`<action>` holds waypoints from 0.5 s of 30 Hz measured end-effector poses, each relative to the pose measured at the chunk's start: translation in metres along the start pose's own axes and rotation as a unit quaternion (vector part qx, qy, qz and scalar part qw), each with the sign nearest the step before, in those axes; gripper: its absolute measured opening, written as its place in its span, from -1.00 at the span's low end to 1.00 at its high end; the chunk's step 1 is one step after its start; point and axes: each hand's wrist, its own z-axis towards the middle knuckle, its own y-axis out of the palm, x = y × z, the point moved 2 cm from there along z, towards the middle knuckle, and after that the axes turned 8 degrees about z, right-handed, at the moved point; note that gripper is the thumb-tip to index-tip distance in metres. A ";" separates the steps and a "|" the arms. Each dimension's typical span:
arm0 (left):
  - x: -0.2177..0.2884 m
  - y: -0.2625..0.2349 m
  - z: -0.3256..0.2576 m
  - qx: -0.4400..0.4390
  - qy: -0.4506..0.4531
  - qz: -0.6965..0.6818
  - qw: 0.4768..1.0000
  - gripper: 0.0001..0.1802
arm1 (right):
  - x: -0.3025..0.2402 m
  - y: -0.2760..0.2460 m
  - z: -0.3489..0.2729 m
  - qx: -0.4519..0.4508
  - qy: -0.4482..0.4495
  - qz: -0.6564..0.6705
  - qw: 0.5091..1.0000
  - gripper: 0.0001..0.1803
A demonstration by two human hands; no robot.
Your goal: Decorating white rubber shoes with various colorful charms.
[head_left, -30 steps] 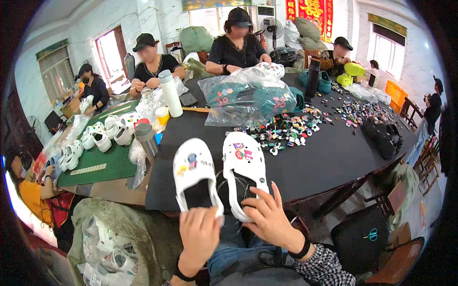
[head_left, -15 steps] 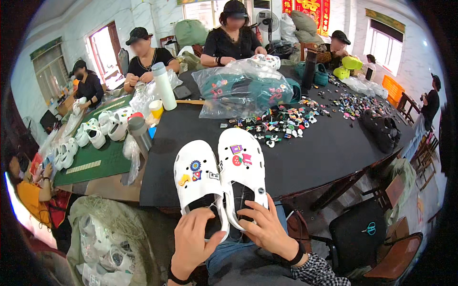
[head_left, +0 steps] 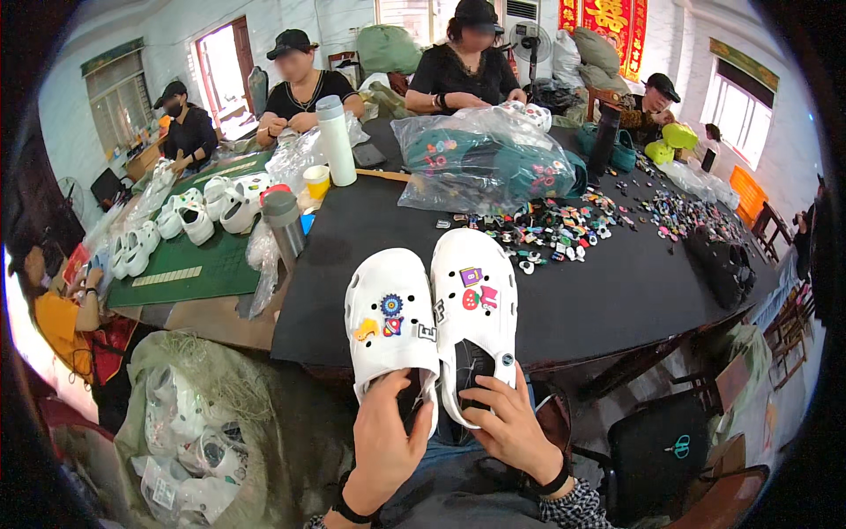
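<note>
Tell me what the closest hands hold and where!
The left hand holds the left white clog by its heel end; the right hand holds the right clog by its outer rim.

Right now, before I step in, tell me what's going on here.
The left hand holds a white, charm-decorated clog by its rear; the right hand holds a second white clog beside it. Small multicoloured charms lie heaped on the black table beyond, and a co-worker in black is opposite.

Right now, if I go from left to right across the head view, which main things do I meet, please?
Person in orange top, open green sack, white bottle, left hand on left white clog, right hand on right white clog, black chair, orange crate.
</note>
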 end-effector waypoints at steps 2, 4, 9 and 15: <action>0.002 0.003 0.000 -0.042 0.019 0.077 0.996 -0.44 | 0.002 0.000 -0.001 0.001 -0.004 0.020 1.000 -0.63; 0.001 0.011 -0.003 -0.105 0.029 0.138 0.984 -0.38 | 0.003 0.000 -0.002 0.000 -0.003 0.027 1.000 -0.63; 0.002 0.019 0.009 -0.093 0.006 0.124 0.988 -0.39 | 0.001 0.000 0.001 -0.015 -0.001 0.029 0.999 -0.61; -0.006 0.036 -0.002 -0.019 -0.109 -0.244 0.963 -0.57 | -0.003 -0.001 -0.001 -0.022 -0.005 -0.007 1.000 -0.57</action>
